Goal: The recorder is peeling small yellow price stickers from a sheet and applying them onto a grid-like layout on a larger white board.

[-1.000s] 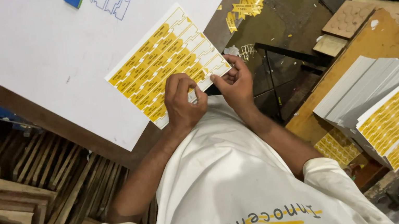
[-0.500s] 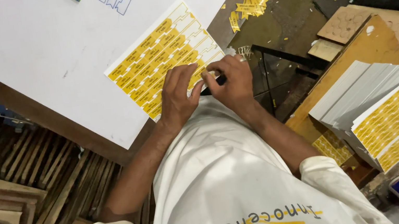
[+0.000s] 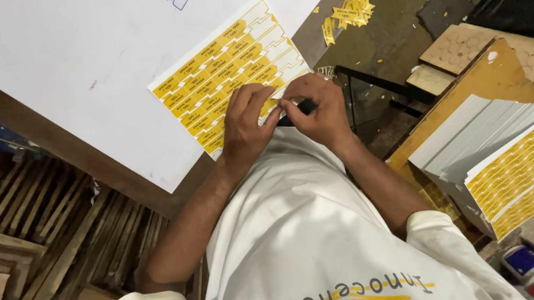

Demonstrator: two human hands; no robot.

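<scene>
Two hands are met at the near edge of the yellow label sheet (image 3: 227, 71), which lies on the white surface (image 3: 57, 68) and runs diagonally up and away from them. The left hand (image 3: 246, 126) is laid on the sheet's near rows, fingers curled narrow, pinching at a label. The right hand (image 3: 317, 110) is closed on a dark slim tool (image 3: 303, 107), tip touching the left fingertips. A sheet stack (image 3: 509, 163) sits well off beyond the right hand.
</scene>
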